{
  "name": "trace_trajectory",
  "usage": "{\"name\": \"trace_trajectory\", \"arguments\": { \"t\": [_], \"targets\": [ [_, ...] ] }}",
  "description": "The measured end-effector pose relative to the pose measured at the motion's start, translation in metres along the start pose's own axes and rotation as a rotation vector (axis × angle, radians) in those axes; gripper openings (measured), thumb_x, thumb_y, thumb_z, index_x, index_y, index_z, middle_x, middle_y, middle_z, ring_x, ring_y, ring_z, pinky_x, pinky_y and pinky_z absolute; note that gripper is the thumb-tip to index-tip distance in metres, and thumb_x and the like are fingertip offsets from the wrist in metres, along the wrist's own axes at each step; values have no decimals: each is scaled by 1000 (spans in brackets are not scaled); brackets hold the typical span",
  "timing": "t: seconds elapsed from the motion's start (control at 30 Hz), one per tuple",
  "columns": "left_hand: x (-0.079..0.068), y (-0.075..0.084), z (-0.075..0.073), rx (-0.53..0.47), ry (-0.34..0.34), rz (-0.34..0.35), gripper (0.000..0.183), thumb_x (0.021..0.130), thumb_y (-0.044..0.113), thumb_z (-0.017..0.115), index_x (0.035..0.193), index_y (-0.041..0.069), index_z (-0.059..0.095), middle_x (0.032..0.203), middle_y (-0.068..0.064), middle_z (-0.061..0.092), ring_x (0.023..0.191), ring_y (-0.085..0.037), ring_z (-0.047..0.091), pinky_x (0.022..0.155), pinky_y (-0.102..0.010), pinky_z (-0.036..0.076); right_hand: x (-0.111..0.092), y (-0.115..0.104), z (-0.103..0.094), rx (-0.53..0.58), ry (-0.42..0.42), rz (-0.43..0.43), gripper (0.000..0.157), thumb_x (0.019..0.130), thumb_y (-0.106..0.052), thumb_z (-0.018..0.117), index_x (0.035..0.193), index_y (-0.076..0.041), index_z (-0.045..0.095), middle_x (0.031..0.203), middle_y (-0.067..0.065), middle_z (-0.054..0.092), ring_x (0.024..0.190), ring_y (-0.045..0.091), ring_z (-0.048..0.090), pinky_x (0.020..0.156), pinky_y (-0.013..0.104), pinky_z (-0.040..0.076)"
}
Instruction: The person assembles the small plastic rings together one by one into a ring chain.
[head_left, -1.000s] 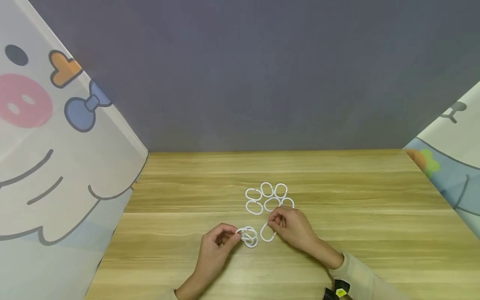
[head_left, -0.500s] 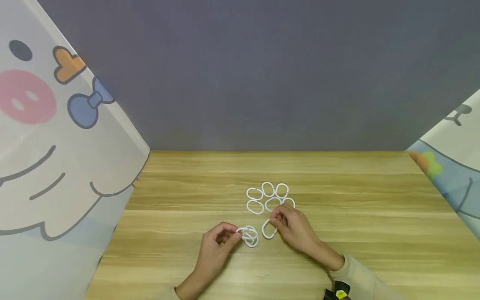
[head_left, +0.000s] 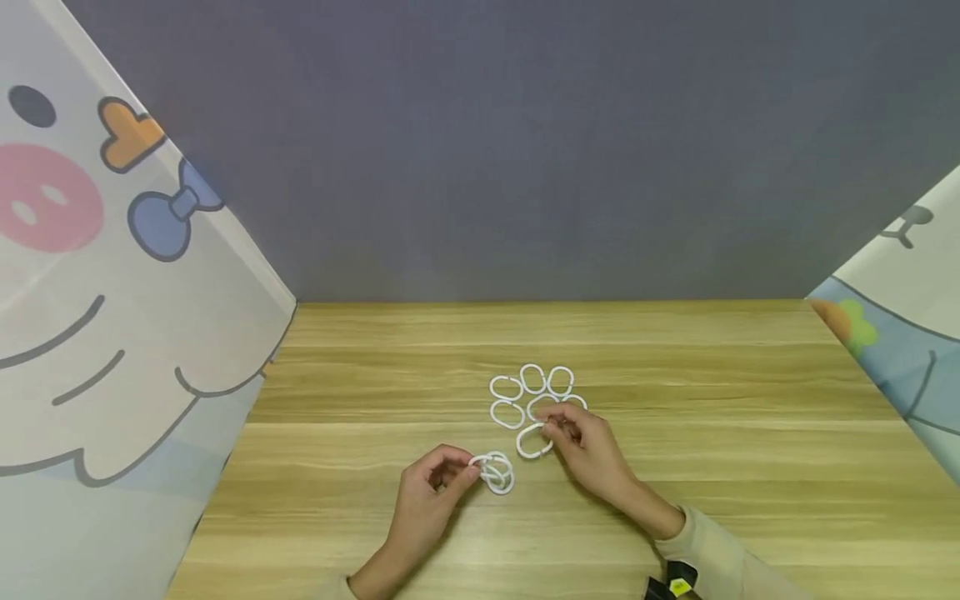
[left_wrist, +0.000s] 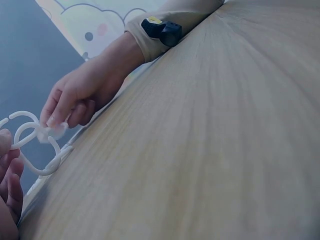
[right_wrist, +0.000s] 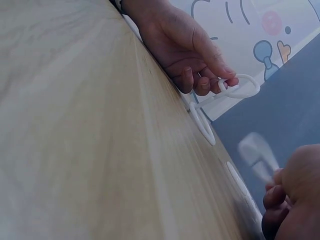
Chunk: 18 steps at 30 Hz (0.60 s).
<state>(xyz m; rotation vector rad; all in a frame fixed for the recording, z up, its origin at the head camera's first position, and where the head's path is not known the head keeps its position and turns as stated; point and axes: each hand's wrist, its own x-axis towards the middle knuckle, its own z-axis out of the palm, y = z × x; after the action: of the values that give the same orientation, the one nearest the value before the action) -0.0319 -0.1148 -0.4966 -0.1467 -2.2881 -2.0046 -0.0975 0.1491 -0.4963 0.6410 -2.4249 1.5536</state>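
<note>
My left hand pinches a small cluster of interlinked white plastic rings between thumb and fingertips, just above the table. In the right wrist view one of these linked rings hangs below the others. To the right, my right hand pinches a single oval white ring that has a small gap in its side. This ring is blurred in the right wrist view. The two hands are apart, and the single ring does not touch the cluster in the head view.
Beyond the hands, several loose white rings lie close together on the wood-grain table. My right hand partly covers the nearest ones. A dark grey panel stands at the back, with cartoon-printed panels at both sides.
My right hand has lifted and turned the single ring, bringing it slightly away from me toward the loose rings. My left hand and its linked rings stay almost in place.
</note>
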Motion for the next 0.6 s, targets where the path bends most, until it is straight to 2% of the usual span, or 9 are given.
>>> {"name": "trace_trajectory", "arguments": {
  "t": [0.13,0.23,0.43,0.6],
  "targets": [
    [0,0,0,-1,-1,-1,11,95,2,85,100,9,79,89,-2,76,71,-8,63,64,-20,52,1,3,0,19,39,-99,26,98,11,76,117,-4,84,88,6,72,74,4,51,60,19,45],
    [-1,0,0,-7,-4,-9,11,95,3,85,100,10,79,89,-1,76,71,-8,63,65,-20,51,1,4,1,33,63,-104,24,96,12,77,111,-5,85,85,5,71,73,5,50,60,19,43],
    [-1,2,0,-14,-10,-31,10,95,4,85,100,10,79,89,-1,75,71,-9,62,65,-20,50,0,-1,0,71,65,21,17,96,8,80,105,-6,85,80,0,69,67,1,50,55,20,43],
    [-1,1,-1,-9,-18,-20,9,97,4,84,101,10,79,89,-2,75,71,-8,61,64,-20,49,-1,-3,-1,142,20,79,10,96,7,80,101,-1,82,78,5,71,63,0,52,52,20,43]
  ]
}}
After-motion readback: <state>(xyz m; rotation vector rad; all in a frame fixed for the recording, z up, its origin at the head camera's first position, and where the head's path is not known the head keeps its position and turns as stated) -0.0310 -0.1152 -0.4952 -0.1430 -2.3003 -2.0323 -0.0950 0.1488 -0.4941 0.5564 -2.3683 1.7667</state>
